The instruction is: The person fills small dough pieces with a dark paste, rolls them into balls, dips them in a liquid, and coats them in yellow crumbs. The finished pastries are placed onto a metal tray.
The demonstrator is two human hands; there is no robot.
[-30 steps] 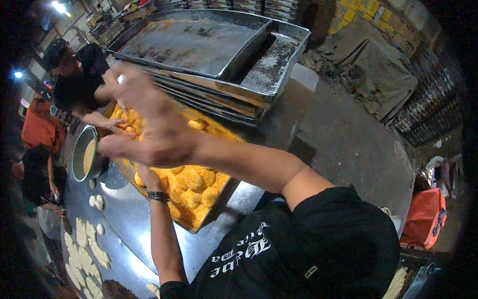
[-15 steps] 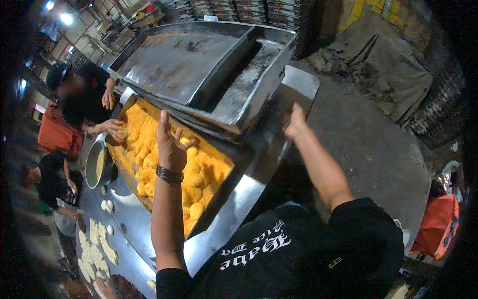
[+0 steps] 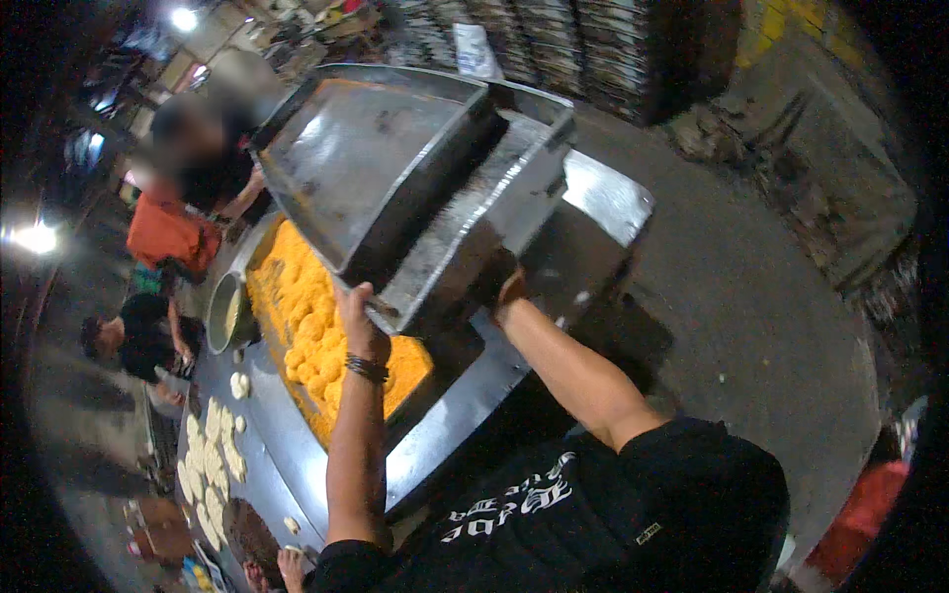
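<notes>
Two large metal trays, the top tray [image 3: 371,148] overlapping the lower tray [image 3: 514,148], are tilted above the table in front of me. My left hand [image 3: 363,321] grips the near corner, its thumb by the rim. My right hand [image 3: 507,296] is against the right side, in shadow, its fingers mostly hidden by the metal. Below and left of the trays lies a bed of orange crumbs [image 3: 407,371] with several round coated dough pieces [image 3: 314,348]. Across from me, a co-worker's hand [image 3: 255,188] is at the far left edge of the trays.
A metal table [image 3: 272,420] carries several pale dough pieces [image 3: 211,445] and a deep bowl [image 3: 219,321] at left. Another person [image 3: 148,331] stands beyond it. Stacked dark trays [image 3: 603,49] rise at the back. A cloth-covered heap [image 3: 840,168] lies at right.
Both my hands, apart from the trays before, have come onto them. The trays have shifted and tilted. The co-worker's hands have left the crumbs, one now at the trays' edge.
</notes>
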